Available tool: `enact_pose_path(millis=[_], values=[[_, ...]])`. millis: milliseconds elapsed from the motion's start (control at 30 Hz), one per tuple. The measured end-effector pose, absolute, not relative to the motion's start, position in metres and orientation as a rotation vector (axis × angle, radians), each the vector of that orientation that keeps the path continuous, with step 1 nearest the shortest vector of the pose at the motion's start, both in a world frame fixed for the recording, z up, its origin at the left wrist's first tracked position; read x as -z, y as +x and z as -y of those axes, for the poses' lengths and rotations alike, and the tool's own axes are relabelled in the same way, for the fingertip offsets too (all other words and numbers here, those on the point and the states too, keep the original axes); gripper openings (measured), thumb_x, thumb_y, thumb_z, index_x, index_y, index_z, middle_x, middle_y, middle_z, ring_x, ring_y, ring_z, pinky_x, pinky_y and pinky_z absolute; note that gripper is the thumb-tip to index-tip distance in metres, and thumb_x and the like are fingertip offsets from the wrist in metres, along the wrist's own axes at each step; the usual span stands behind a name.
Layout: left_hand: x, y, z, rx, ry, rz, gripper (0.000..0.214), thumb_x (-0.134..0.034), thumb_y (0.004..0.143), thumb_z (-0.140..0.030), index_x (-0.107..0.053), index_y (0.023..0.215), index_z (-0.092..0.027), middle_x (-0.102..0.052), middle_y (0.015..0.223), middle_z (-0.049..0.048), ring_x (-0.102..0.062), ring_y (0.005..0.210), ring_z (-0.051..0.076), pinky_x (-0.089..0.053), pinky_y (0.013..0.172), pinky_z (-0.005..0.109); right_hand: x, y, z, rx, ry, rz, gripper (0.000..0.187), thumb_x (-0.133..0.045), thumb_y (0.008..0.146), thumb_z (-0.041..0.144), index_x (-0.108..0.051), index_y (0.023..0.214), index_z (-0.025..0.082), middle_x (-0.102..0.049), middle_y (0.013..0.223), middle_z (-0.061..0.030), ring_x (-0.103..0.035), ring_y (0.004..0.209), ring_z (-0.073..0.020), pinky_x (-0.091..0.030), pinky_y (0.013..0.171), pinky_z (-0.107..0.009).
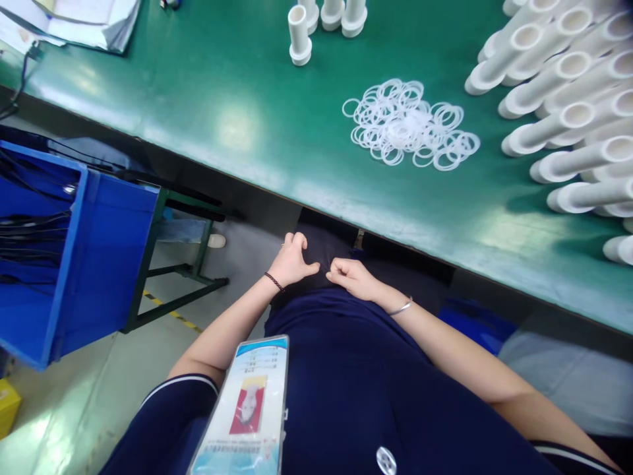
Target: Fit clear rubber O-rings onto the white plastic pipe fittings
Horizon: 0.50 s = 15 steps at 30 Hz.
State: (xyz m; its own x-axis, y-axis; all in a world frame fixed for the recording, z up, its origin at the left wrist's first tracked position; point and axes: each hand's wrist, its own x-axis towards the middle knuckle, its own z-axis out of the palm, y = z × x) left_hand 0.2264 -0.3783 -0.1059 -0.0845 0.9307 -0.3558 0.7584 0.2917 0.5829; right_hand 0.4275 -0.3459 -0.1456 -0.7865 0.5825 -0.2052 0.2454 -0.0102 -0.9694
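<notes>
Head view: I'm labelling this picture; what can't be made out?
Head view:
White flanged tubes: full count; the right edge cuts some, others overlap.
White rings: exact number; they overlap.
ID badge: print too small and blurred.
Right hand: whether it holds anything; curled fingers hide the palm.

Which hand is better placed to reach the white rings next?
Probably the right hand: it sits slightly nearer the white rings on the green table; the left hand is farther to their left.
</notes>
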Motion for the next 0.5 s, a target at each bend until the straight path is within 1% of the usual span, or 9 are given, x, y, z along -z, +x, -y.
enact_pose_path(millis=[67,133,200,233,300,367,400,433,500], values=[[0.110,0.219,0.377,-0.388,1.487,-1.832,0.039,-0.069,0.061,-0.024,-0.037,0.082,-0.019,-0.037,0.087,0.0004,-0.042,0.074,0.013,-0.043,0.072,0.029,0.144,0.427,0.346,-1.868,-0.863,2.001,0.033,-0.052,0.086,0.036,-0.039,0.062,0.018,-0.041,0.059,0.0041,-0.036,0.055,-0.0084,-0.030,0.054,-0.022],[0.115,0.209,0.376,-0.436,1.406,-1.742,0.034,-0.063,0.063,-0.020,-0.038,0.085,-0.019,-0.038,0.085,-0.0007,-0.041,0.067,0.010,-0.042,0.065,0.026,0.143,0.427,0.346,-1.874,-0.842,1.985,0.034,-0.052,0.086,0.037,-0.038,0.062,0.018,-0.041,0.060,0.0039,-0.036,0.055,-0.0084,-0.030,0.055,-0.022],[0.117,0.202,0.376,-0.449,1.316,-1.658,0.033,-0.060,0.065,-0.020,-0.038,0.091,-0.020,-0.038,0.085,-0.0014,-0.037,0.059,0.007,-0.040,0.058,0.024,0.142,0.427,0.346,-1.890,-0.826,1.967,0.034,-0.052,0.086,0.037,-0.039,0.062,0.017,-0.042,0.060,0.0038,-0.037,0.056,-0.0085,-0.030,0.055,-0.022],[0.116,0.201,0.377,-0.444,1.303,-1.636,0.036,-0.061,0.066,-0.022,-0.037,0.093,-0.020,-0.038,0.086,-0.0014,-0.037,0.058,0.007,-0.040,0.057,0.023,0.142,0.427,0.346,-1.900,-0.823,1.961,0.034,-0.053,0.086,0.037,-0.039,0.062,0.017,-0.042,0.060,0.0039,-0.037,0.056,-0.0085,-0.030,0.055,-0.022],[0.113,0.205,0.378,-0.420,1.369,-1.663,0.046,-0.068,0.062,-0.029,-0.036,0.093,-0.020,-0.038,0.090,0.0000,-0.040,0.065,0.009,-0.042,0.062,0.025,0.143,0.427,0.346,-1.907,-0.830,1.957,0.033,-0.053,0.085,0.037,-0.039,0.062,0.017,-0.042,0.060,0.0040,-0.037,0.055,-0.0084,-0.030,0.055,-0.022],[0.109,0.214,0.380,-0.386,1.480,-1.755,0.056,-0.074,0.056,-0.035,-0.035,0.093,-0.020,-0.037,0.094,0.0021,-0.043,0.076,0.013,-0.044,0.071,0.029,0.144,0.427,0.346,-1.901,-0.843,1.973,0.033,-0.053,0.085,0.036,-0.039,0.062,0.017,-0.042,0.060,0.0041,-0.037,0.055,-0.0083,-0.030,0.054,-0.021],[0.107,0.219,0.380,-0.372,1.520,-1.802,0.057,-0.075,0.055,-0.035,-0.035,0.092,-0.020,-0.037,0.095,0.0030,-0.043,0.081,0.015,-0.044,0.075,0.032,0.144,0.427,0.345,-1.895,-0.848,1.986,0.032,-0.053,0.085,0.036,-0.040,0.062,0.017,-0.042,0.060,0.0041,-0.037,0.055,-0.0083,-0.030,0.054,-0.021],[0.106,0.223,0.380,-0.363,1.544,-1.839,0.056,-0.074,0.056,-0.035,-0.035,0.092,-0.020,-0.037,0.096,0.0036,-0.044,0.083,0.016,-0.044,0.078,0.033,0.144,0.427,0.345,-1.887,-0.850,1.998,0.032,-0.053,0.085,0.036,-0.040,0.063,0.017,-0.042,0.060,0.0041,-0.037,0.055,-0.0083,-0.030,0.054,-0.021],[0.105,0.226,0.378,-0.359,1.563,-1.869,0.047,-0.070,0.059,-0.030,-0.036,0.090,-0.020,-0.038,0.095,0.0035,-0.044,0.081,0.016,-0.044,0.078,0.034,0.143,0.427,0.344,-1.875,-0.849,2.015,0.032,-0.053,0.085,0.036,-0.041,0.063,0.017,-0.043,0.060,0.0040,-0.037,0.055,-0.0084,-0.030,0.054,-0.022]])
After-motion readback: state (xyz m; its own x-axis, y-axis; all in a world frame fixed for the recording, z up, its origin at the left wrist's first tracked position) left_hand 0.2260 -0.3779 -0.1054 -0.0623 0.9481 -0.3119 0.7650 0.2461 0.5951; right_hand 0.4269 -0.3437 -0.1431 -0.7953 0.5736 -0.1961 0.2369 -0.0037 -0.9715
